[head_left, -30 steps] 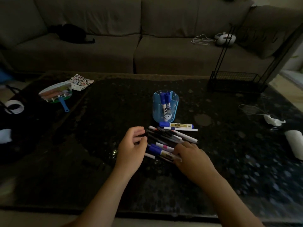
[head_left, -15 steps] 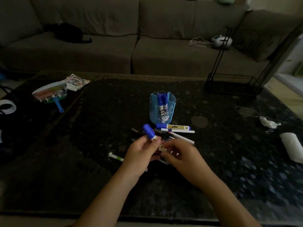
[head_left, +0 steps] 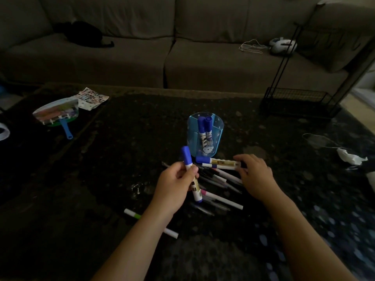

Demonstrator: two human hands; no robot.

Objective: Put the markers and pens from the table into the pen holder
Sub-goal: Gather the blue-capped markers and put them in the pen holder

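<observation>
A clear blue pen holder (head_left: 218, 131) stands on the dark table with two blue-capped markers upright inside. My left hand (head_left: 174, 186) grips a blue-capped white marker (head_left: 187, 159), held nearly upright just in front of the holder. My right hand (head_left: 253, 172) rests its fingertips on the right end of another blue-capped marker (head_left: 217, 160) lying on the table. A pile of pens (head_left: 219, 179) lies between my hands. A pink-banded pen (head_left: 221, 198) and a green-banded pen (head_left: 134, 214) lie nearer to me.
A hand fan (head_left: 57, 114) and a sticker sheet (head_left: 92, 98) lie at the far left. A black wire rack (head_left: 298, 102) stands at the far right, with crumpled tissue (head_left: 351, 158) nearby. A grey sofa (head_left: 182, 47) runs behind the table (head_left: 101, 179).
My left hand has lifted the blue-capped marker out of the pile and turned it upright. My right hand has let go of it and reached forward to the marker lying by the holder.
</observation>
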